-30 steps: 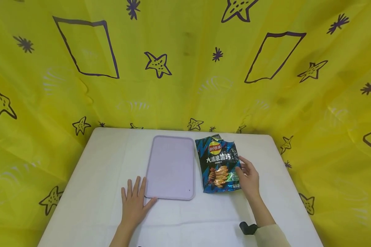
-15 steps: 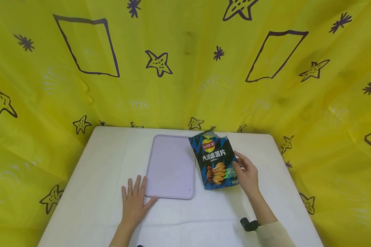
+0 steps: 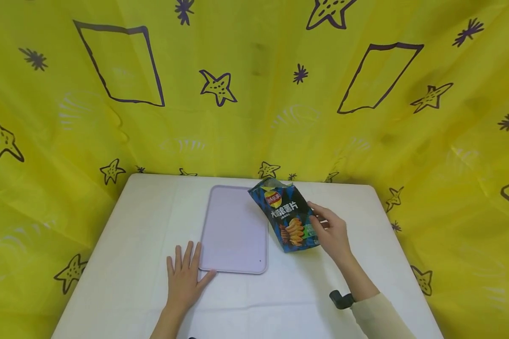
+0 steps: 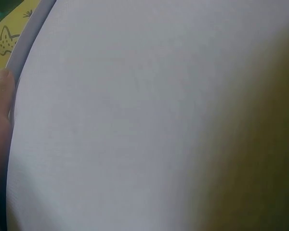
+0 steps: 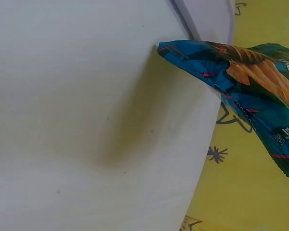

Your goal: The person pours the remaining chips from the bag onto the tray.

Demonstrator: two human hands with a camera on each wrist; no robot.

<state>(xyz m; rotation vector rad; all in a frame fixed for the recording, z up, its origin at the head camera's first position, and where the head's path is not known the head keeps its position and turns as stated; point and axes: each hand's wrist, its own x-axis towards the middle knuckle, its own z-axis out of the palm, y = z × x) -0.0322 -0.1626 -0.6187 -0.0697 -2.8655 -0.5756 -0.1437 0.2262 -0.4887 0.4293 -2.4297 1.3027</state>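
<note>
In the head view my right hand (image 3: 332,234) grips a blue and black chip bag (image 3: 286,216) by its right edge. The bag is tilted left, its torn top over the right edge of a pale purple tray (image 3: 235,230). Its lower end shows in the right wrist view as a blue bag corner (image 5: 260,82), raised above its shadow. My left hand (image 3: 184,280) lies flat with spread fingers at the tray's lower left corner, the thumb by the near rim. A finger (image 4: 2,98) lies along the tray rim in the left wrist view. What the bag contains is hidden.
The tray lies on a white table (image 3: 148,226) with a fold line near its front. A yellow curtain (image 3: 254,122) with star drawings hangs behind and at both sides. A black wrist mount (image 3: 341,299) sits on my right wrist.
My right hand has lifted the chip bag and moved it left, tipping its torn top over the tray's edge. My left hand has stayed in place.
</note>
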